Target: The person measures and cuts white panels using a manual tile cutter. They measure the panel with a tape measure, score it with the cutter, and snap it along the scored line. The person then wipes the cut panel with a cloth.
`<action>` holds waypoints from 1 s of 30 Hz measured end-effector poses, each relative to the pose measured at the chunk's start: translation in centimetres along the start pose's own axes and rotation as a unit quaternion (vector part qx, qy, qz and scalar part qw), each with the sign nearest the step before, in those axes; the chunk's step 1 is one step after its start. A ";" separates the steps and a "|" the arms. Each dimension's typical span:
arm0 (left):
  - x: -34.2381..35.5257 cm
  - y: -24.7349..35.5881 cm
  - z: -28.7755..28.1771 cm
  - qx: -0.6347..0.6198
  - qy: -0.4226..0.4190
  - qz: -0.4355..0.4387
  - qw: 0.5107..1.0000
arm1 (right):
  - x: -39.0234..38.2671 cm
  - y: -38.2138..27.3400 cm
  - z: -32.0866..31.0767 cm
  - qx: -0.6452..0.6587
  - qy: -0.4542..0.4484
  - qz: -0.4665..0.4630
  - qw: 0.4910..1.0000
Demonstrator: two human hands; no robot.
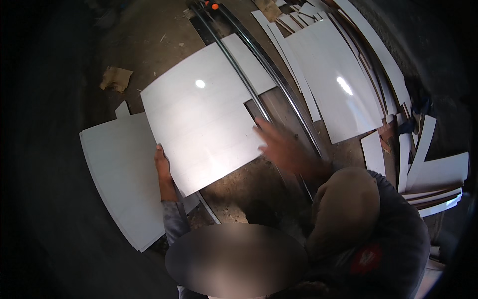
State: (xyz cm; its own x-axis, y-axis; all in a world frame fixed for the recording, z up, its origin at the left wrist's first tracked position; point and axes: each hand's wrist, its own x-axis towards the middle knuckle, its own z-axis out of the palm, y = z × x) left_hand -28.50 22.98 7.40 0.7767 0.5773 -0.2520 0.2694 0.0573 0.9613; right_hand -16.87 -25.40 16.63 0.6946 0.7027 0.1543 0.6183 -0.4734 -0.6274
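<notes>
A large glossy white tile [199, 124] with a stepped cutout in its right side lies across a rail tile cutter [294, 107]. One of the cutter's metal rails passes over the tile's upper right part. My left hand [163, 163] grips the tile's left edge near its lower corner, thumb up; the fingers beneath are partly hidden. Beside the cutout, my right hand [284, 147] is blurred by motion, its fingers spread apart near the tile's right edge and the rail. Nothing shows in that hand, and whether it touches the tile I cannot tell.
More white tiles [117, 174] lie stacked at the left. At the right are another large tile [333, 79] and several narrow offcuts [420, 149]. An orange knob [215, 6] sits at the cutter's far end. A torn brown scrap [116, 78] lies on the floor.
</notes>
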 end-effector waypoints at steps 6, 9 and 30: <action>4.3 0.0 3.3 -0.020 -0.020 -0.008 1.000 | 5.1 12.5 -3.2 -0.007 0.133 0.166 0.977; 5.2 -0.5 6.1 -0.021 -0.007 -0.010 1.000 | 9.1 17.4 -3.6 0.081 0.036 0.228 0.969; 2.5 -1.4 11.9 0.218 0.089 -0.139 0.962 | 17.0 16.3 -8.9 -0.129 -0.195 0.282 0.931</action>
State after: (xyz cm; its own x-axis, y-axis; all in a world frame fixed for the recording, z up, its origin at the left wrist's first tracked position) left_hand -20.17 14.66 4.06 0.5419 0.7209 -0.4321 0.6952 -0.0955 0.7124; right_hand 8.31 -25.90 15.81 0.7800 0.4197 -0.4641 0.2990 -0.9016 -0.3127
